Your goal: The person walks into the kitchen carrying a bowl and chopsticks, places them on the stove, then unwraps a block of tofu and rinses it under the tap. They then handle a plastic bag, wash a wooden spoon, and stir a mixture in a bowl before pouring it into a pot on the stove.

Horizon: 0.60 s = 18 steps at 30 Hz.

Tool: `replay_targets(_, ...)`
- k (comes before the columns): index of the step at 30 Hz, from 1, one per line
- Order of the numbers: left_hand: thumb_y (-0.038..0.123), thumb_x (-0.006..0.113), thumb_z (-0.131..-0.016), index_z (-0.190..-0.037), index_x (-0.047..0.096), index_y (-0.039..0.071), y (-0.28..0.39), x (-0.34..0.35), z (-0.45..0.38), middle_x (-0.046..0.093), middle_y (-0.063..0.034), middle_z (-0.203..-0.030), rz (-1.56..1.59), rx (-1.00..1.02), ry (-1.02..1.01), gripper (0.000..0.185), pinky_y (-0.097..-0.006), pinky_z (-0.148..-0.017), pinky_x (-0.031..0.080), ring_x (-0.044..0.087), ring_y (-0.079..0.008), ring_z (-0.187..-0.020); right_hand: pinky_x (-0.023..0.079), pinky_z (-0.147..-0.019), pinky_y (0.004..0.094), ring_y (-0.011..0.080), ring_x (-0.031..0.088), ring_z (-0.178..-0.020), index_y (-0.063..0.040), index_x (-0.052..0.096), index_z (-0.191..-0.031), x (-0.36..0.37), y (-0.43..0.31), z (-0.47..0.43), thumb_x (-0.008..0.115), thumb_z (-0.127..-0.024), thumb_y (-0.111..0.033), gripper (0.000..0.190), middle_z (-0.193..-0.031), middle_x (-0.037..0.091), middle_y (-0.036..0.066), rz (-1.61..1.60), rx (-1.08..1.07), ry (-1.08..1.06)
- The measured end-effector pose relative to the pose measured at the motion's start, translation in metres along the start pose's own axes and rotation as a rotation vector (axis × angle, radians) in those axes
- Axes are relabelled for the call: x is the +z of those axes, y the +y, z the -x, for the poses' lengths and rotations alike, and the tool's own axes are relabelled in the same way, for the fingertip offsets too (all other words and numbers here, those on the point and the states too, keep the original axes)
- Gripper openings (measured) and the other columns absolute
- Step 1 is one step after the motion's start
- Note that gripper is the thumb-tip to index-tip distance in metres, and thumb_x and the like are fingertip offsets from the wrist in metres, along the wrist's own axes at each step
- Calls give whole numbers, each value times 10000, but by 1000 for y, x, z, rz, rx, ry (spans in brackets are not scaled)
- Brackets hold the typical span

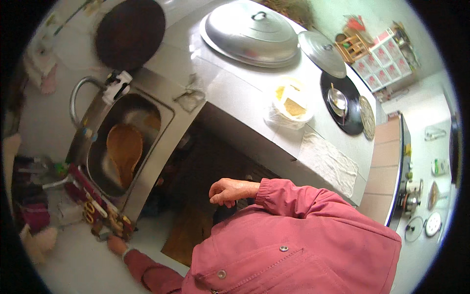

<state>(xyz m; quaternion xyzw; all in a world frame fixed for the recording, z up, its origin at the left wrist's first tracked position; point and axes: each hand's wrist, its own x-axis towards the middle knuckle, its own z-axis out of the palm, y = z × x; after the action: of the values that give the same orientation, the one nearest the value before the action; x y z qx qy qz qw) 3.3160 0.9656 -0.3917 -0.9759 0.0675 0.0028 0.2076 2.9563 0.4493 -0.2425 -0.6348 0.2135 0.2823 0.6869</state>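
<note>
My left hand (116, 245) reaches out to the lower left, at the end of a utensil rack (121, 223) beside the sink. Its fingers meet a small grey object (104, 236), too blurred to name, and their grip is hidden. In front of my pink jacket, my right hand (227, 191) hangs with loosely curled fingers and nothing visible in it. A brown gourd ladle (125, 147) lies in the stainless steel sink (165, 123). The rack also carries yellow-handled scissors (89, 212) and other utensils.
A curved faucet (74, 101) arches by the sink. Along the tiled counter (235, 84) are a large metal lid (249, 35), a smaller lid (321, 49), a plastic-lined tub (279, 119), a black wok (332, 117) holding a metal bowl (337, 102), and a white cloth (328, 161).
</note>
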Motion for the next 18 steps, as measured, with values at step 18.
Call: replay_targets(18, 192, 496, -1029, -1252, 577, -17, 379, -368, 131, 669, -146, -1097, 1574, 586, -289, 317, -337, -891, 531, 656, -217, -992, 534, -774, 393, 306, 674, -845, 38, 581, -1137, -268, 125, 160, 640, -882, -214, 365, -908, 670, 194, 183, -321, 1621)
